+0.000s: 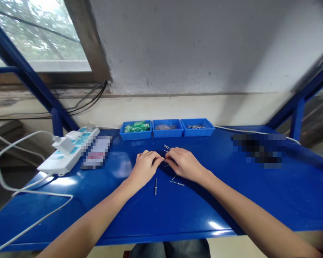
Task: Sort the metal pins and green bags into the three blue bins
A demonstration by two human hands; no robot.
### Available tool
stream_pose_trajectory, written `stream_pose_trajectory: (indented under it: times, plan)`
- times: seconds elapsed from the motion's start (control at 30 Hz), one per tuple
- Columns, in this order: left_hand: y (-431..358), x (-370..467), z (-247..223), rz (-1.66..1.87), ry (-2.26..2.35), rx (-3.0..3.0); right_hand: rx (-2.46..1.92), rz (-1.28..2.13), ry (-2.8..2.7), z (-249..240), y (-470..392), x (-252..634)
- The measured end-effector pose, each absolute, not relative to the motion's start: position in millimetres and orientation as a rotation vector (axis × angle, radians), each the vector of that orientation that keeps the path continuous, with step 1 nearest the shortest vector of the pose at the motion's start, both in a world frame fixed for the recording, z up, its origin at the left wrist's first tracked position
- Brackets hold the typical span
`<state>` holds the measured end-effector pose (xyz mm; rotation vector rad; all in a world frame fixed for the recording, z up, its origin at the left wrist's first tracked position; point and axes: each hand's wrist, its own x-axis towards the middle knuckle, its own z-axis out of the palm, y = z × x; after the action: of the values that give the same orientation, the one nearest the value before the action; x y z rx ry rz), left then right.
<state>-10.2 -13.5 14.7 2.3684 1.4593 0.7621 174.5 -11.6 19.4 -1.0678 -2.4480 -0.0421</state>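
My left hand (147, 163) and my right hand (185, 163) meet above the middle of the blue table, fingertips pinched and almost touching. Whatever is between the fingertips is too small to make out. Thin metal pins, which look like blind rivets (167, 147), stick out beyond the right fingers; I cannot tell if they are gripped or lie on the table. One blind rivet (155, 186) lies below the left hand, pointing away from me. Another blind rivet (177, 183) lies crosswise under the right wrist, with part of one more beside it.
Three blue bins line the back edge: one with green packets (137, 126), one with clear-looking contents (165, 127), one with metal rivets (196, 126). A white power strip (61, 161) with plugs and cables is at left beside a blurred phone-like object (97, 152). A blurred dark object (260, 148) lies right.
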Motion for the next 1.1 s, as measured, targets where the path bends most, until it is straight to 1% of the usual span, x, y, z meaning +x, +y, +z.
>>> stream_pose_trajectory:
  times: [0.2,0.6,0.87,1.0,1.1]
  plan:
    - [-14,-10,20,0.838,1.430,2.284,-1.123,-0.071,-2.440,15,-11,171]
    - [-11,-15,19,0.756,1.319,2.332,-1.128,-0.063,-2.446,15,-14,168]
    - [-14,-20,27,0.910,1.302,2.347,-1.182,-0.015,-2.347,20,-11,173]
    - [-13,-19,23,0.891,1.329,2.361,-1.118,-0.005,-2.349,21,-13,172]
    - [-12,-19,23,0.888,1.348,2.348,-1.033,-0.109,-2.384,22,-15,171]
